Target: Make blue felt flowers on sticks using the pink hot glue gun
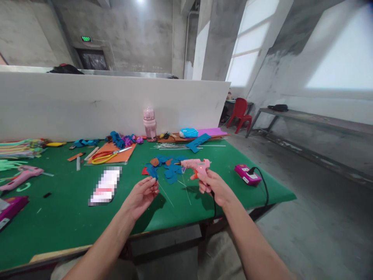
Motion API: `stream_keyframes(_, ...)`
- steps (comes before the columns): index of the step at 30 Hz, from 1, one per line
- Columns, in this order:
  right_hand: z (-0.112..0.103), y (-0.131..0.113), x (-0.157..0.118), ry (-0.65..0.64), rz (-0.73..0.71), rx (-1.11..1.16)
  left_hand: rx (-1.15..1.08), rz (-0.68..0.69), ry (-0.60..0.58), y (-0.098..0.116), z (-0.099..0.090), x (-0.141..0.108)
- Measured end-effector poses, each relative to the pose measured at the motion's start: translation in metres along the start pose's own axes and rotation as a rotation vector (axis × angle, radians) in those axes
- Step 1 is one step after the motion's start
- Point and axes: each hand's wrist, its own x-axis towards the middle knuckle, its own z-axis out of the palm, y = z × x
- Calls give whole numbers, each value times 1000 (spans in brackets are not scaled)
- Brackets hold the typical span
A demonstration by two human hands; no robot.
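My right hand [214, 186] is wrapped round the handle of a pink hot glue gun [198, 166], its nozzle pointing left and a small red light showing on its side. My left hand [145, 193] pinches a blue felt piece [153, 171] between thumb and fingertips, a little left of the nozzle. Behind and between the hands lie several cut blue felt pieces [170, 175], along with a brown piece [154, 161] and a red piece [144, 171]. Thin wires [186, 190] rest on the green tabletop beneath the glue gun.
Scissors [107, 156] lie on an orange sheet [125, 154]. A pink bottle [150, 124] stands against the white partition [116, 105]. At right sits a purple box [247, 175] with a black cord. Another pink glue gun [23, 177] and pipe cleaners [21, 149] are at left.
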Motion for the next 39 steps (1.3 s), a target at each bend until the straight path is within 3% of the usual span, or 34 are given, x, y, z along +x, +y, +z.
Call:
stream_keyframes(5, -46, 12, 24, 182, 119, -184, -21, -4, -22, 1, 1, -1)
stream_keyframes(9, -60, 18, 30, 276, 182, -629, -19, -2, -8, 1, 0, -1)
stream_keyframes(16, -51, 4, 18, 500, 126, -979, 16, 33, 12, 1, -2, 1)
stream_keyframes(19, -23, -2, 8, 645, -175, -1139, 36, 46, 29, 1, -2, 1)
stream_keyframes(20, -9, 0, 6, 596, -281, -1075, 42, 44, 32, 0, -2, 1)
stream_keyframes(22, 23, 7, 4, 368, -387, -816, 50, 35, 23, -2, -1, 1)
stream_keyframes(25, 69, 25, 4, 48, -307, -409, 60, 30, 5, -6, 1, 0)
stream_keyframes(27, 91, 34, 4, -52, -263, -286, 71, 38, 32, -8, 3, -1)
stream_keyframes(31, 111, 40, 3, -21, -271, -195, 82, 55, 51, -9, 6, -3)
stream_keyframes(35, 113, 36, 2, 28, -236, -131, 82, 63, -28, -9, 7, -5)
stream_keyframes(39, 112, 32, 1, 39, -221, -116, 81, 71, 8, -9, 8, -6)
